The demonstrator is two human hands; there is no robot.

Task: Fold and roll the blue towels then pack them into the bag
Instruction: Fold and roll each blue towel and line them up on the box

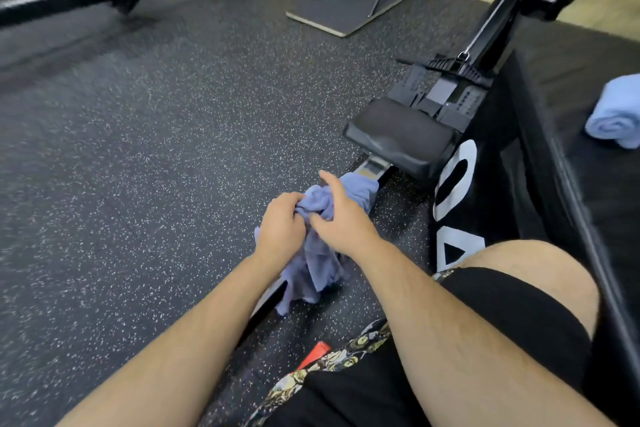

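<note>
spreading under everything is the speckled rubber floor (138, 149), dark and wide. on the right stands a big black box (588, 204) with white lettering on its side. 1 rolled towel (616, 114) lies on top of it, well apart from the hands. the rowing machine (460, 87) runs from the far right toward the person, its seat (401, 139) just beyond the hands and its rail passing under them. no bag shows in this view.

the crumpled towel (318, 263) hangs above the rail, between the 2 hands. its bulk trails down and toward the person, so its long axis runs roughly from the seat end back to the knees. the left hand (282, 229) has its fingers curled tight into the top bunch of cloth. the right hand (341, 215), just beside it and touching the same bunch, pinches a fold under its thumb. its fingers run mostly straight over the cloth toward the seat, and what they do on the far side is hidden.

my judgement: this towel is not yet folded, and the next move calls for finding 2 corners. the cloth lies below and between the fingers, with both hands equally near. they likely need to part sideways along an edge to open it flat. the loose tail may snag on the rail.
</note>
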